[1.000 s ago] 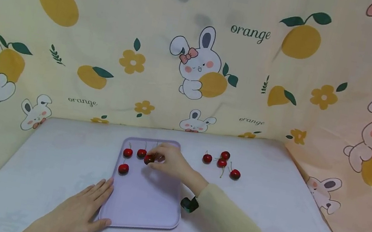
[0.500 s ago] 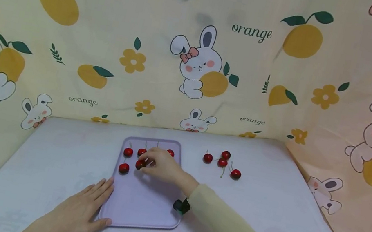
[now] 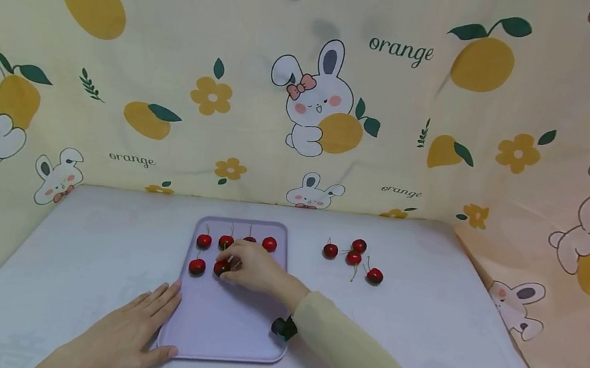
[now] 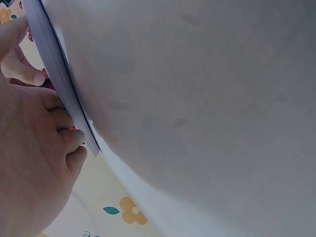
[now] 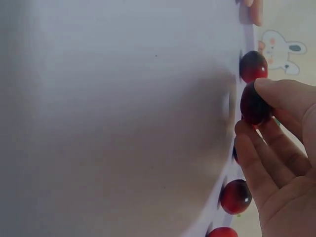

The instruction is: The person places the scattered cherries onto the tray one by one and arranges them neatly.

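Note:
A lilac tray (image 3: 228, 330) lies on the table. Along its far edge several red cherries stand in a row, among them one (image 3: 204, 241) at the left and one (image 3: 269, 244) at the right. A second row starts with a cherry (image 3: 197, 266) at the left. Beside it my right hand (image 3: 251, 266) pinches another cherry (image 3: 221, 267) (image 5: 254, 106) low over the tray. My left hand (image 3: 129, 332) lies flat on the table, fingers straight against the tray's near left edge (image 4: 59, 84).
Several loose cherries (image 3: 354, 258) lie on the table right of the tray. Printed cloth walls (image 3: 313, 82) close in the back and both sides. A black wrist camera (image 3: 283, 326) sits on the right sleeve.
My right hand has carried the pinched cherry from the far row toward me and left, down beside the lone cherry of the second row. The left hand has stayed put.

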Available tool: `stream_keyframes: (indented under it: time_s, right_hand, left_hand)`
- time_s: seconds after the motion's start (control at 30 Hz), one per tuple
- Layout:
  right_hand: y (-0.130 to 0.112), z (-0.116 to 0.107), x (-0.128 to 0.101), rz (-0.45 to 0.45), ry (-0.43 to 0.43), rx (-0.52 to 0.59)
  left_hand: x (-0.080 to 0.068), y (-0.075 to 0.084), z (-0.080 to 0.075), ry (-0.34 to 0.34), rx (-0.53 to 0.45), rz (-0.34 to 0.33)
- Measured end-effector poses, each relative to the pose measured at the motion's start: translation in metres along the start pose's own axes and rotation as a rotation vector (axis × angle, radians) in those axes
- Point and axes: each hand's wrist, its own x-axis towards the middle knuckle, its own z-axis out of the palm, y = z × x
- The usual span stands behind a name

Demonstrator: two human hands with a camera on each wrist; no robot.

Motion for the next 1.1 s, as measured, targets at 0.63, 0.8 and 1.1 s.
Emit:
stream_keyframes:
  time_s: [0.63, 0.8, 1.1]
  right_hand:
    - [-0.0004, 0.0038, 0.0044, -0.004, -0.010, -0.024]
    - [-0.0006, 0.0043, 0.0039, -0.009, -0.009, -0.024]
    - [0.0006, 0.0052, 0.0031, -0.013, 0.003, -0.019]
  left_hand:
    - [-0.0003, 0.0012, -0.0002, -0.001, -0.002, -0.006]
    - [0.0003, 0.0005, 0.0011, -0.011, -0.004, -0.014]
    - [0.0009, 0.0004, 0.0008, -0.014, -0.007, -0.016]
